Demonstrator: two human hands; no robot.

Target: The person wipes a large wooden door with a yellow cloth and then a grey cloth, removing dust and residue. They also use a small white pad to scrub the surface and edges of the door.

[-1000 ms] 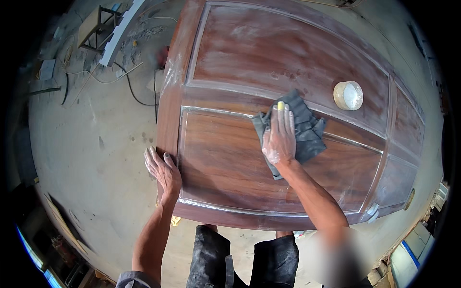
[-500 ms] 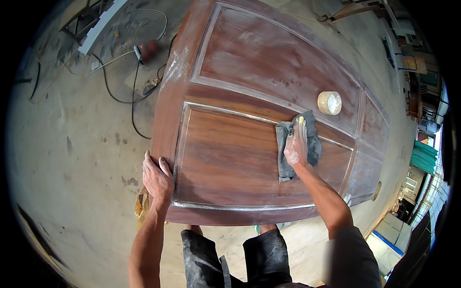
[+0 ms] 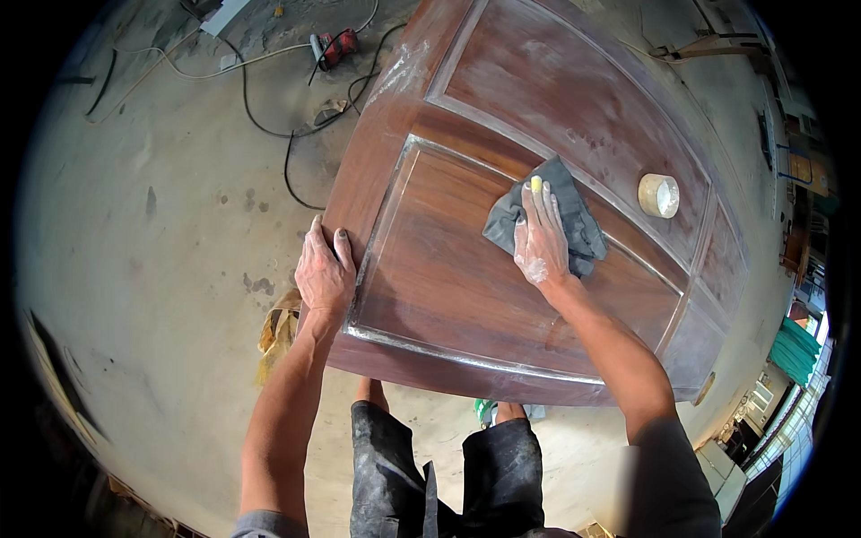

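Note:
A large brown wooden door (image 3: 448,287) with raised panels lies flat in front of me, pale dust along its mouldings. My right hand (image 3: 540,238), dusted white, presses flat on a grey cloth (image 3: 574,211) in the near panel's upper right part. My left hand (image 3: 325,273) rests palm-down on the door's left edge, fingers spread, holding nothing. A roll of pale tape (image 3: 658,195) stands on the door to the right of the cloth.
The concrete floor (image 3: 161,269) lies to the left, with black and white cables (image 3: 296,134) and a red power tool (image 3: 334,47) at the top. A yellowish scrap (image 3: 278,327) lies by the door's near left corner. Clutter and shelves line the right rim.
My right hand has slid the cloth leftward across the panel. The view has shifted, so the door sits further right. My left hand stays on the door's left edge.

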